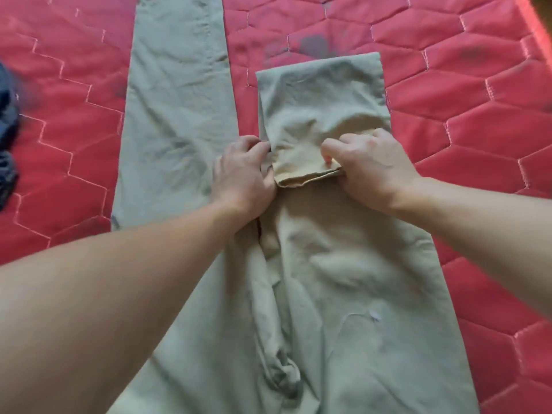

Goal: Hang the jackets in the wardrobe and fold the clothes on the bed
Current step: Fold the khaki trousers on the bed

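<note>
Khaki trousers (343,279) lie flat on a red quilted bed (478,85): left leg stretched far, right leg doubled back near. Left hand (243,171) and right hand (367,165) each pinch the folded cuff (301,171). Dark garment (7,130), blurred, at far left edge.

A pair of khaki trousers (343,279) lies flat on a red quilted mattress (478,70). One trouser leg (179,100) stretches straight away from the person. The other leg (322,97) is folded back toward the waist, and its hem (304,177) lies between both hands. The left hand (242,177) grips one corner of the hem, the right hand (367,168) pinches the other corner. A dark blue garment (7,130) lies at the left edge, blurred.
</note>
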`<state>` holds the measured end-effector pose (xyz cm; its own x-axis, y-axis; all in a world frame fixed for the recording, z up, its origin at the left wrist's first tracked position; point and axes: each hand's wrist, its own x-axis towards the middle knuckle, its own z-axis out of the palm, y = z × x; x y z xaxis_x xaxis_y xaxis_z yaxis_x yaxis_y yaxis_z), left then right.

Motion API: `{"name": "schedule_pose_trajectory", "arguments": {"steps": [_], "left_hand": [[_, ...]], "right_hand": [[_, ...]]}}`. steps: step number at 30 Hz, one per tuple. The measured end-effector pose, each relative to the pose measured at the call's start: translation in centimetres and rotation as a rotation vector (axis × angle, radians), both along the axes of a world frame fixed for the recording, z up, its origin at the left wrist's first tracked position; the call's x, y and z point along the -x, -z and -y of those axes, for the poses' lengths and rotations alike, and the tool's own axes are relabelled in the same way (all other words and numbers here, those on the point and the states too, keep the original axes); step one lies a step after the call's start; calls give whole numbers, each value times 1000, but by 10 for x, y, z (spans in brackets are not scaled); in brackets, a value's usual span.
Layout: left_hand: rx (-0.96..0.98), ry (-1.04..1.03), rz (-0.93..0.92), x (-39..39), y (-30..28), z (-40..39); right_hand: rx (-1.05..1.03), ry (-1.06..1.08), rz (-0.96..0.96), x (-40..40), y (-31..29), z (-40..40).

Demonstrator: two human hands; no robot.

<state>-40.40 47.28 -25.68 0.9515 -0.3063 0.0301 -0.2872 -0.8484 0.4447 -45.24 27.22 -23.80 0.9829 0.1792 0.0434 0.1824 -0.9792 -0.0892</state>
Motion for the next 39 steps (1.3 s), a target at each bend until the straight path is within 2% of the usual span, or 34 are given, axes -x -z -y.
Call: {"name": "schedule_pose_trajectory", "arguments": {"steps": [3,5,6,8,10,14,19,26,28,29,30,32,33,36,39], "left_hand": [[-37,67,-130,33,-20,-11],[-96,104,-299,47,-34,-16],[-35,95,-436,54,-41,-18],[216,14,-655,68,-51,-19],[337,-88,-674,80,-53,-20],[415,-237,-769,109,-53,-24],[370,-182,-884,146,-50,-37],[77,-52,-634,170,-43,-31],[30,-47,-544,174,-43,-29],[-6,-20,-473,175,-43,-29],[-45,27,-402,174,-42,-30],[-132,138,-292,170,-41,-32],[-174,181,-253,167,-39,-35],[-259,250,-150,154,-32,-47],[-339,416,-20,140,-23,-59]], "right_hand": [[-20,-39,-20,36,-3,-7],[-24,-37,-48,55,-7,-12],[-22,-39,-66,63,-8,-13],[-12,-63,-87,77,-12,-17],[-10,-94,-92,92,-14,-21],[-32,-120,-133,127,-18,-28],[1,-175,-212,167,-22,-32],[125,-251,-468,184,-29,-39],[7,-205,-581,178,-33,-42],[-91,-163,-555,173,-35,-44],[-169,-118,-450,167,-35,-46],[-154,-35,-213,150,-31,-54],[-102,13,-182,141,-28,-60],[-1,120,-297,115,-14,-76],[-7,197,-209,87,-5,-85]]}}
